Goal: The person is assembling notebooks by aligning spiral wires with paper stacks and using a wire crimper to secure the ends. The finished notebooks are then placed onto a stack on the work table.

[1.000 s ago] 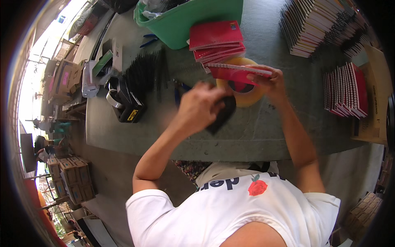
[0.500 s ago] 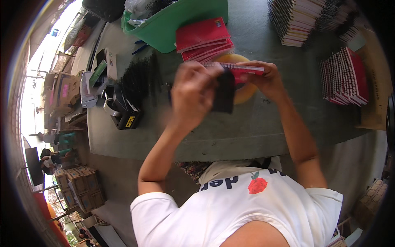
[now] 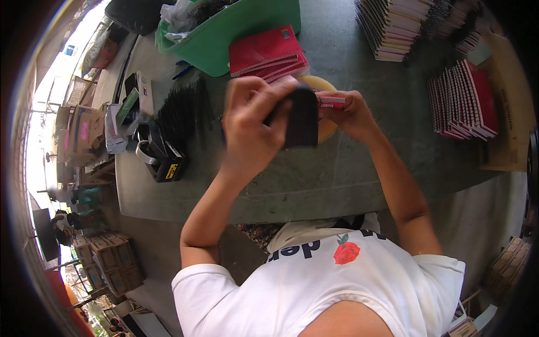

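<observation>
Gripping a black comb-like binding strip (image 3: 301, 121) upright in the left hand (image 3: 250, 129), the person meets the red notebook (image 3: 331, 101) pinched flat in the right hand (image 3: 351, 112), both above the yellow tape roll (image 3: 325, 126).

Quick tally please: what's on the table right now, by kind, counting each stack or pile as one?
Stacks of red notebooks: 3 (by the green bin, upper right, standing row at right)
Green bin: 1
Pile of black binding combs: 1
Tape dispenser: 1
Yellow round item behind the hands: 1
Total: 7
</observation>
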`<state>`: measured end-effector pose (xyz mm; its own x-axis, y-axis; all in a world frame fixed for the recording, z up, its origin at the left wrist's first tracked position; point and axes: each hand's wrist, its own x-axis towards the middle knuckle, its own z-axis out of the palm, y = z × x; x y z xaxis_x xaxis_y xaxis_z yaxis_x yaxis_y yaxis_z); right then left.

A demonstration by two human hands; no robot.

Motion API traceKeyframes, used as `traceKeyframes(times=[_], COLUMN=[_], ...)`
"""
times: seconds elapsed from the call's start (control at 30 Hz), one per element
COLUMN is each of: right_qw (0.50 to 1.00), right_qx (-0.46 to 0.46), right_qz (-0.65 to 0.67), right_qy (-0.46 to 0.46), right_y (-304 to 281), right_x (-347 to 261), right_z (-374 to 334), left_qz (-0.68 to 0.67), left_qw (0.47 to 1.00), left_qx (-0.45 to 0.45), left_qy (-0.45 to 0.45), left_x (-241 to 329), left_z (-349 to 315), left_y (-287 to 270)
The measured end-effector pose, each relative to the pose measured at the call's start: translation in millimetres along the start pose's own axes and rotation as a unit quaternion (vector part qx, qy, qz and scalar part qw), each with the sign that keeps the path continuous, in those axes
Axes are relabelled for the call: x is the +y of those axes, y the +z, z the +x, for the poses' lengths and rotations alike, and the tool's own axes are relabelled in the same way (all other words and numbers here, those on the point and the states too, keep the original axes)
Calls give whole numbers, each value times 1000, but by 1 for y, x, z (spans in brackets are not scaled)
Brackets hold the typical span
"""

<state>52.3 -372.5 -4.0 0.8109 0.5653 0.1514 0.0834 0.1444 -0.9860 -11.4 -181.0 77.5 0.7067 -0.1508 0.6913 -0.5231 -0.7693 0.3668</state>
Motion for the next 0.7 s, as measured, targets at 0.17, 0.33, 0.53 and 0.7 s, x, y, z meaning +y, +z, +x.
traceKeyframes(times=[0.17,0.33,0.53,0.7], right_qw=[996,999,998,993], right_qx=[-11,34,-29,22], right_qz=[-69,-18,-37,66], right_qy=[-47,11,-41,-99], right_y=[5,7,-1,15], right_x=[-1,-5,4,2], right_z=[-1,0,-7,3], left_qz=[63,-74,-75,-138], left_qw=[991,995,992,969], left_qx=[118,-42,-101,-200], left_qy=[11,-60,-23,-48], left_x=[3,11,22,36], left_z=[22,-10,-18,-98], left_y=[-6,5,6,41])
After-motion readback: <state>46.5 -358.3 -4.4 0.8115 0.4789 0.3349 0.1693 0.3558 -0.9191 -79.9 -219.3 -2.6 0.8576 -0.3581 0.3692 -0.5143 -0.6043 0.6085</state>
